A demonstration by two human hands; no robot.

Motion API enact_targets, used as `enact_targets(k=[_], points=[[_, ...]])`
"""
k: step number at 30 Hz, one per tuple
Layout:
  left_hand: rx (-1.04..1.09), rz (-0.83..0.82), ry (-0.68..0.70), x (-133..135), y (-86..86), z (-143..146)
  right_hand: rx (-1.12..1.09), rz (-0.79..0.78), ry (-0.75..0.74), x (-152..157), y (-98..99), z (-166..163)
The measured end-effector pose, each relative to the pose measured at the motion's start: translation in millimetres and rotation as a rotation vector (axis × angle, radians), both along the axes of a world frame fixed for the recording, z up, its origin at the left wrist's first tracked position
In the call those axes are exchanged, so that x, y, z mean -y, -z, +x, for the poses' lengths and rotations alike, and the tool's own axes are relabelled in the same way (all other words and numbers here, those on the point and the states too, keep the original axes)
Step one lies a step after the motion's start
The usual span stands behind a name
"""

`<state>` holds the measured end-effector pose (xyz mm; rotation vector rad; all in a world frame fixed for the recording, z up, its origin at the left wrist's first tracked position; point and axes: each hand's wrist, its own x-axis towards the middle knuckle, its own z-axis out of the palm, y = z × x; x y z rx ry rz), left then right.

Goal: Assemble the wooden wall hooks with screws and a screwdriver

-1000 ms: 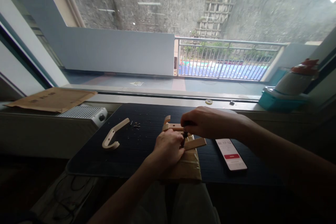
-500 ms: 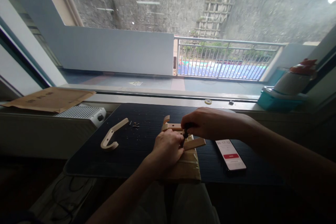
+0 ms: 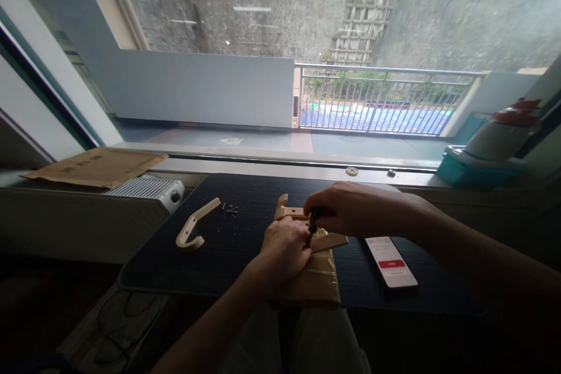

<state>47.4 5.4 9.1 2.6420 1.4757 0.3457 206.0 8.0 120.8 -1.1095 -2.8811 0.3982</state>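
My right hand (image 3: 335, 205) is closed round the dark handle of a screwdriver (image 3: 312, 221), its shaft pointing down. Close beside the shaft, my left hand (image 3: 284, 242) presses its closed fingers onto a wooden piece (image 3: 331, 242), whose flat end sticks out to the right. Just beyond my fingers lies a wooden hook (image 3: 293, 211) with a hole and a curved end. Both rest on a tape-wrapped block (image 3: 318, 280) at the table's near edge. The screwdriver's tip is hidden by my left fingers.
A second wooden hook (image 3: 190, 228) lies at left on the black table (image 3: 236, 263), near several loose screws (image 3: 231, 209). A phone (image 3: 392, 263) showing a timer lies at right. A tape roll (image 3: 352, 171) and a teal box (image 3: 477, 166) are on the windowsill.
The whole view has shifted slightly, so everything sits a little further right. Both hands keep their places at the screwdriver and the wooden piece.
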Motion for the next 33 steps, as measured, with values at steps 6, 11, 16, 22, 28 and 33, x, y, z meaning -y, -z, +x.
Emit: enact_targets(k=[6,11,16,22,28,33], points=[[0.002,-0.009,0.008,0,-0.8,0,-0.023,-0.025,0.026,-1,3.3,0],[-0.005,-0.026,0.010,2,-6.0,0,-0.060,-0.030,0.076,-5,12.3,1],[-0.019,-0.043,0.011,2,-8.5,0,-0.031,0.009,0.062,-5,12.8,2],[-0.012,-0.042,0.011,0,-4.1,1,-0.013,-0.006,-0.002,-3,0.2,2],[-0.021,-0.047,0.015,0,-5.5,0,-0.039,-0.006,0.036,-5,5.8,3],[-0.023,-0.052,0.014,1,-8.9,1,-0.064,0.016,0.065,-5,10.7,1]])
